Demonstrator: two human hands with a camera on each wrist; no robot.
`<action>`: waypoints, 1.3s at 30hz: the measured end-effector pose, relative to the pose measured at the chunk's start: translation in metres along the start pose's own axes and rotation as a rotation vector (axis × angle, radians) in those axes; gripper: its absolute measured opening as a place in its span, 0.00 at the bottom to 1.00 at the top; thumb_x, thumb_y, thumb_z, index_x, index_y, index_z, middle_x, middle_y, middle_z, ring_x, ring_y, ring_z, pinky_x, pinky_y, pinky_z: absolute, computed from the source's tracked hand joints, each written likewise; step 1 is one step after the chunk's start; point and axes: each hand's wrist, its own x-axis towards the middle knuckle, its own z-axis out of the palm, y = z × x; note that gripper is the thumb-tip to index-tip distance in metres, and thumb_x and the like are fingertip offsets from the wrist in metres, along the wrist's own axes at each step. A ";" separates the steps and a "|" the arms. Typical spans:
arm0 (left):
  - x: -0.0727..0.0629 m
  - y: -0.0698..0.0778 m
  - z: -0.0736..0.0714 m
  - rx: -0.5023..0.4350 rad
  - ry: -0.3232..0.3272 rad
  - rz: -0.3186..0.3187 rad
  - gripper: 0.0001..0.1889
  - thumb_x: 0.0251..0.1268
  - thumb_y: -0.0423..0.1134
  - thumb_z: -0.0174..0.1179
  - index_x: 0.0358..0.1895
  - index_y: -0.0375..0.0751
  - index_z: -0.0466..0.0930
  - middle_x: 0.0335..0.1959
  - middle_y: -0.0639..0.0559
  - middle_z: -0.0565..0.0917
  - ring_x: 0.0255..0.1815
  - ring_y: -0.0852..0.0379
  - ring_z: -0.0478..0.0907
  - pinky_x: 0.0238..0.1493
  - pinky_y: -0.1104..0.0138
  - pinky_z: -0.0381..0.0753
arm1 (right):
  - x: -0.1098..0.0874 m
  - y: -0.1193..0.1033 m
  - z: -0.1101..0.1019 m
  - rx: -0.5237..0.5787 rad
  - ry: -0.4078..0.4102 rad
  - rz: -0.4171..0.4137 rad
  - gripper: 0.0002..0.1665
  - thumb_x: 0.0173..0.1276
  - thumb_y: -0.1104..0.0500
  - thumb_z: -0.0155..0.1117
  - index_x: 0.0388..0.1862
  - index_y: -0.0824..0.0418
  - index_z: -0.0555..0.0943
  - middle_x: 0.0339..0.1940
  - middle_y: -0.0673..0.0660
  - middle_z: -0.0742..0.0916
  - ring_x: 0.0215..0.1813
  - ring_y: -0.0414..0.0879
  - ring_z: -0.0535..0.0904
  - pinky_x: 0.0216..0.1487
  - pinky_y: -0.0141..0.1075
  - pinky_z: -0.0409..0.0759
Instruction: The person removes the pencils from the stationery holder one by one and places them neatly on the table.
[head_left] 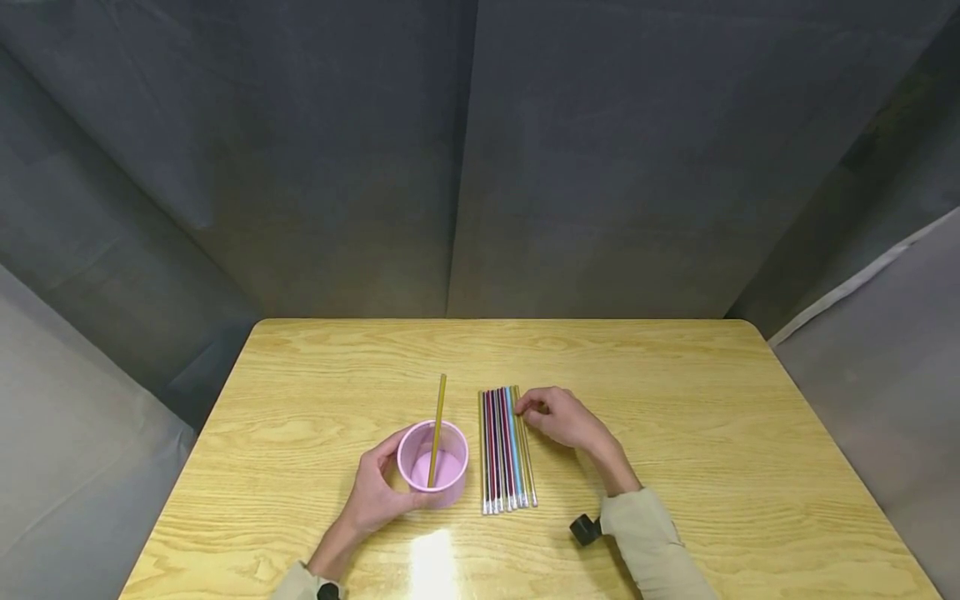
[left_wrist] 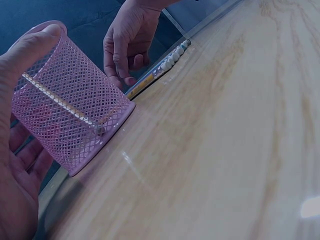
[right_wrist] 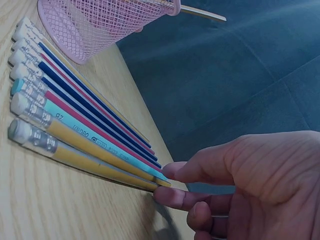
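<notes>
My left hand (head_left: 377, 493) grips a pink mesh pencil cup (head_left: 450, 496), thumb at the near side and fingers round the far side. One yellow pencil (head_left: 438, 417) leans in the cup, its lower end visible through the mesh in the left wrist view. To the right lies a row of pencils (head_left: 501, 450), erasers toward me, in yellow, dark blue, red and light blue. My right hand (head_left: 562, 417) is at the far ends of the two rightmost yellow pencils (right_wrist: 100, 170). Its thumb and index fingertips are apart, close about those ends; whether they touch is unclear.
The light wooden table (head_left: 675, 392) has its back edge against a dark grey curtain (head_left: 585, 167). Paler grey cloth (head_left: 892, 375) hangs on the right. A black wrist device (head_left: 585, 529) sits by the right sleeve (head_left: 652, 542).
</notes>
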 end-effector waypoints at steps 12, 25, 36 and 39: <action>-0.002 0.000 -0.001 0.009 -0.006 -0.011 0.49 0.39 0.24 0.83 0.72 0.32 0.72 0.66 0.33 0.80 0.68 0.42 0.78 0.75 0.56 0.74 | -0.002 -0.017 -0.001 0.054 0.069 -0.041 0.14 0.75 0.63 0.62 0.56 0.59 0.86 0.35 0.55 0.85 0.21 0.39 0.71 0.18 0.28 0.72; -0.003 0.001 -0.001 0.001 0.001 -0.027 0.48 0.38 0.23 0.83 0.71 0.32 0.73 0.65 0.32 0.81 0.65 0.32 0.77 0.73 0.55 0.76 | -0.002 -0.043 0.005 0.127 0.040 -0.288 0.15 0.78 0.64 0.63 0.60 0.60 0.85 0.62 0.59 0.87 0.32 0.45 0.73 0.34 0.28 0.74; -0.002 0.001 -0.002 0.017 -0.002 -0.030 0.48 0.40 0.25 0.84 0.72 0.34 0.73 0.65 0.33 0.81 0.65 0.33 0.77 0.73 0.55 0.76 | -0.005 -0.062 0.020 0.162 0.011 -0.383 0.15 0.80 0.58 0.61 0.61 0.56 0.85 0.67 0.54 0.84 0.40 0.42 0.77 0.41 0.32 0.80; -0.002 0.002 -0.002 0.023 -0.004 -0.030 0.47 0.40 0.26 0.84 0.72 0.34 0.73 0.65 0.33 0.81 0.65 0.33 0.77 0.73 0.56 0.76 | -0.006 -0.067 0.023 0.168 0.000 -0.393 0.16 0.81 0.58 0.60 0.63 0.55 0.84 0.69 0.53 0.83 0.43 0.41 0.78 0.43 0.32 0.81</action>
